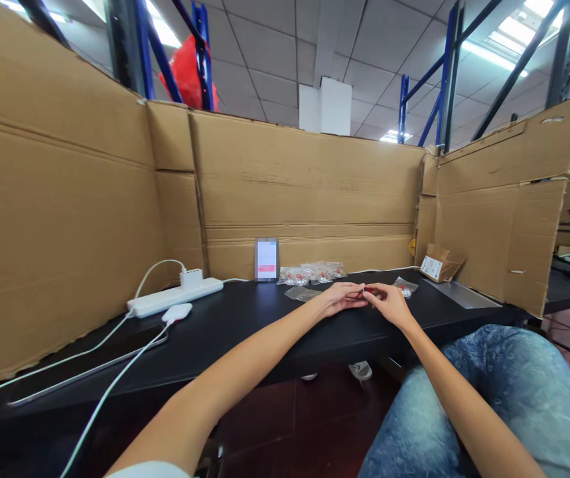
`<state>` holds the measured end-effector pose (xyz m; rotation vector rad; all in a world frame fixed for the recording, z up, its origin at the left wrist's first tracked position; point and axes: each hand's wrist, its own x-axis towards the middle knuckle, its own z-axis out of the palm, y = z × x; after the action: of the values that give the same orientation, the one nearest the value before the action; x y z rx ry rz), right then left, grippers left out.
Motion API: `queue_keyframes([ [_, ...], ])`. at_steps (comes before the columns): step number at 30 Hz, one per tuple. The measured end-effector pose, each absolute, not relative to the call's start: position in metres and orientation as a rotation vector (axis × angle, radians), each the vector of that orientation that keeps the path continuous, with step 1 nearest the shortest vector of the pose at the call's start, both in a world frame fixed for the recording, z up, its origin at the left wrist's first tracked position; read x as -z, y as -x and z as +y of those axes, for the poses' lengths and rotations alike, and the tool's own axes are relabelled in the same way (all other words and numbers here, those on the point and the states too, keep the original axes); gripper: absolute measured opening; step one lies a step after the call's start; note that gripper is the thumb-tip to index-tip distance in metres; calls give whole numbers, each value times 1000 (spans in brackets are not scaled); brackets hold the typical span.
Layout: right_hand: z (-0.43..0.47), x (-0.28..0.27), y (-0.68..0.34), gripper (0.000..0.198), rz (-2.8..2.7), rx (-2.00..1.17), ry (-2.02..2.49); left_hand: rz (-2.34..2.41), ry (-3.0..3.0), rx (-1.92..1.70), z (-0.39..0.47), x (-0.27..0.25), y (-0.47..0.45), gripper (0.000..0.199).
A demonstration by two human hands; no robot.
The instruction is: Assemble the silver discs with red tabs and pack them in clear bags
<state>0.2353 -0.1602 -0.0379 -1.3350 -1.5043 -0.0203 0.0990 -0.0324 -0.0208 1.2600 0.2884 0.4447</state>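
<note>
Above the black table, my left hand and my right hand meet at the fingertips. Between them they pinch a small red item with a bright spot on it; the fingers hide most of it, and its kind is not clear. Just left of my left hand lies a flat clear plastic bag. Behind it is a row of several small clear bags with red bits inside. One more clear bag with red contents rests just beyond my right hand.
A lit phone stands against the cardboard wall. At the left are a white power strip, a white charger, cables and a dark tablet-like slab. A small open carton sits at the back right.
</note>
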Motion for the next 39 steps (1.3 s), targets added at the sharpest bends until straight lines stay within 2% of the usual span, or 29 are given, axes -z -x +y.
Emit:
queue_keyframes([
  [5, -153, 46, -242, 36, -1380, -187, 1266, 320, -1325, -437, -36, 18, -98, 31],
  [16, -146, 52, -248, 30, -1288, -450, 1252, 279, -1455, -438, -36, 21, -98, 44],
  [24, -142, 49, -247, 42, -1282, -544, 1255, 243, -1438, -453, -41, 15, -97, 43],
  [27, -147, 46, -246, 41, -1335, -595, 1228, 238, -1439, -464, -42, 14, -97, 41],
  [30, -150, 44, -244, 35, -1346, -554, 1281, 246, -1455, -475, -43, 12, -96, 39],
  [39, -143, 50, -247, 11, -1224, -140, 1531, 261, -1529, -444, -47, 13, -97, 44],
])
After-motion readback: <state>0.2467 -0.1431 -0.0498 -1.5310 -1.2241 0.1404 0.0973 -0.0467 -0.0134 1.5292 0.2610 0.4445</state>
